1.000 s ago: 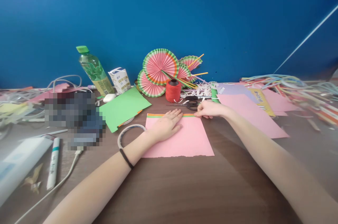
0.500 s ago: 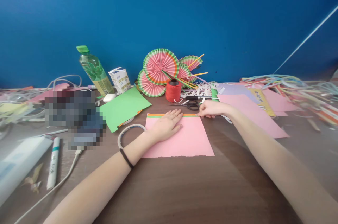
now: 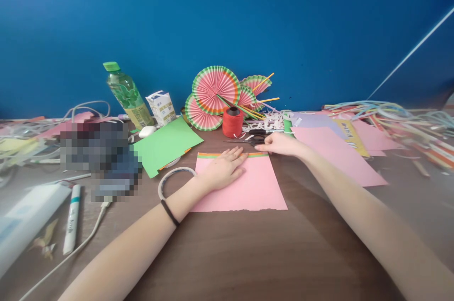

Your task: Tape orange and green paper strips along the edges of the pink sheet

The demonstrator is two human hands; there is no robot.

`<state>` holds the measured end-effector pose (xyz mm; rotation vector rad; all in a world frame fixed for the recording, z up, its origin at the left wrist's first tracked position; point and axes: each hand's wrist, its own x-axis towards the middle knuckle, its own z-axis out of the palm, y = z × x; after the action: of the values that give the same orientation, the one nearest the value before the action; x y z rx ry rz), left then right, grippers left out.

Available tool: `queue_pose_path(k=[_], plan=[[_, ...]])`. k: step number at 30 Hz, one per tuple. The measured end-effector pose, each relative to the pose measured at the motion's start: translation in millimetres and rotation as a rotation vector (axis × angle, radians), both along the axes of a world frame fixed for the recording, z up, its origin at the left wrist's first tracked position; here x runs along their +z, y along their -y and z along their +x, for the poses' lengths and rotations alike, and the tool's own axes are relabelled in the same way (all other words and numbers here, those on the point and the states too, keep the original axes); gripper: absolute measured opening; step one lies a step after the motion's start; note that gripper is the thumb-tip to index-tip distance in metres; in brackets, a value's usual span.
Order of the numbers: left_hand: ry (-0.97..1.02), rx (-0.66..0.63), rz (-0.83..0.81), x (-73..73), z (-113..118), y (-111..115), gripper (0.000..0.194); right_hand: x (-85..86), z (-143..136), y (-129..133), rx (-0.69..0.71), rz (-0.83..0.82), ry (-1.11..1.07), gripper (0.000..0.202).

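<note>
A pink sheet lies flat on the brown table, with narrow orange and green strips along its far edge. My left hand rests palm down on the sheet, fingers spread towards that edge. At the sheet's far right corner, my right hand has its fingers pressed together over the strips; what is between them is too small to make out. Just behind the right hand are dark scissors, partly hidden by it. A roll of tape lies by my left wrist.
A red thread spool and pleated paper fans stand behind the sheet. Green paper, a bottle and a carton are at the left. More pink paper lies right. A marker is front left.
My right hand has shifted slightly left along the far edge of the pink sheet. My left hand has stayed practically where it was.
</note>
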<state>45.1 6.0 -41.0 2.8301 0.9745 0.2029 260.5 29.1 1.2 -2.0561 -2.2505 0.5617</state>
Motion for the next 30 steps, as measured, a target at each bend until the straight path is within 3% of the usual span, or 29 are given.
queue_pose_path(k=[5,14,26,30], plan=[[0.004,-0.010,0.011,-1.4,-0.3,-0.7,0.052,-7.5,-5.6,-3.5,0.027,-0.018,0.154,0.051],[-0.088,-0.010,0.024,2.6,-1.2,-1.1,0.055,-2.2,20.0,-13.5,0.045,-0.182,0.171,0.048],[-0.353,0.600,0.134,26.1,4.7,29.6,0.072,-3.4,20.4,-13.4,0.038,-0.166,0.135,0.047],[-0.408,0.626,0.088,40.3,1.1,29.4,0.065,-3.5,22.3,-13.5,0.025,-0.184,0.127,0.048]])
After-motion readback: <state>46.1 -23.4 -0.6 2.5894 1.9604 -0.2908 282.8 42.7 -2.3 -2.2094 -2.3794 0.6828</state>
